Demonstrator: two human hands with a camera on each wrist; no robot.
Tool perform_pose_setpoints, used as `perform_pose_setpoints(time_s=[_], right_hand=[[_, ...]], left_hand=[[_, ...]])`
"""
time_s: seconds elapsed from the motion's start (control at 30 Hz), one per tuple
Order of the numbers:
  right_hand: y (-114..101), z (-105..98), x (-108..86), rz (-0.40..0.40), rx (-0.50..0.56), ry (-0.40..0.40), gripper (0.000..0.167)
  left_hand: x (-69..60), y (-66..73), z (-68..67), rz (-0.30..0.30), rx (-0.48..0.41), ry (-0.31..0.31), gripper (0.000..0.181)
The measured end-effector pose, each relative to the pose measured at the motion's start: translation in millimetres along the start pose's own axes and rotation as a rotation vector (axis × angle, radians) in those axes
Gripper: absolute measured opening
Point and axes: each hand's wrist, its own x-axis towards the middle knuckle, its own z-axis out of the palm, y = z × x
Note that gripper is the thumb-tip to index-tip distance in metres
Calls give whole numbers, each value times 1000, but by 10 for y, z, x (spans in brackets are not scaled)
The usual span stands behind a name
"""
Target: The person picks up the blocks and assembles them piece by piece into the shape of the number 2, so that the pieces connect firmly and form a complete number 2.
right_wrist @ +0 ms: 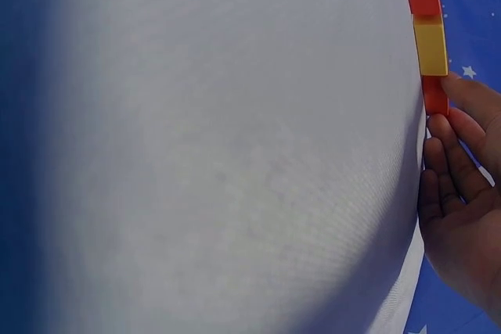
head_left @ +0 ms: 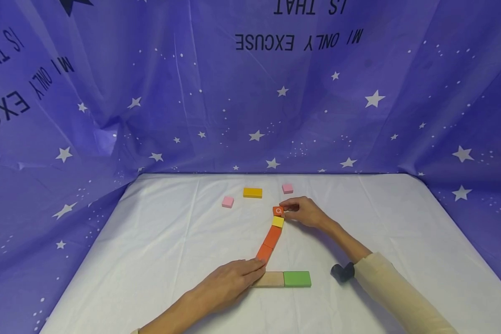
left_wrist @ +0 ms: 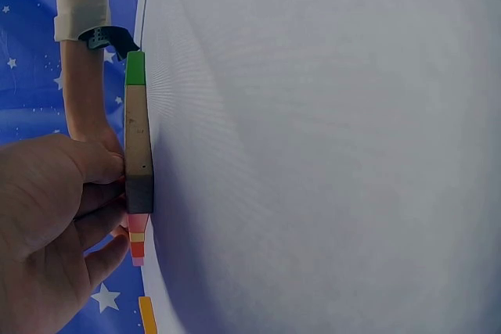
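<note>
Right hand (head_left: 302, 211) pinches the orange Q block (head_left: 278, 211) at the far end of a slanting line on the table (head_left: 384, 213); thumb on the near side, fingers behind, letter left uncovered. Probably held from the side so the block can be lined up without covering its neighbour. The yellow block (head_left: 278, 222) is next in line, just beside it; cannot tell if the two touch. Then two long orange blocks, upper (head_left: 272, 237) and lower (head_left: 264, 253), end to end.

Left hand (head_left: 234, 280) grips nothing I can make out: fingers mostly straight, resting at the line's near end where it meets the wooden block (head_left: 271, 279). Likely steadying that corner so a nudge up top doesn't shift the line. Wooden block's left end is hidden under the hand; its right end butts against the green block (head_left: 297, 279), making a straight crosswise bar.

Left pink block (head_left: 228, 202), amber block (head_left: 252, 192) and right pink block (head_left: 287, 189) lie loose and apart beyond the line, seemingly spares kept within reach, clear of both hands
</note>
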Motion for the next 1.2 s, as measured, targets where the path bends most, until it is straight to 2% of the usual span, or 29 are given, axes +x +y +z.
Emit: perform_pose_setpoints(time_s=[0.3,0.5,0.67,0.8,0.97,1.2], right_hand=[[-16,-16,-4,-11,-3,-9,34],[4,-17,12,-26,7,3,33],[7,-51,38,-20,36,45,33],[43,-115,81,30,75,108,35],[159,-205,148,56,93,186,35],[233,-293,242,93,90,212,43]], left_hand=[[-7,-4,-10,12,5,5,39],[-8,-2,-12,4,2,-14,40],[-7,3,-6,-2,4,-22,40],[-7,6,-1,-10,3,-30,39],[-15,8,-3,-6,1,-19,40],[-24,13,-9,-6,-5,-13,39]])
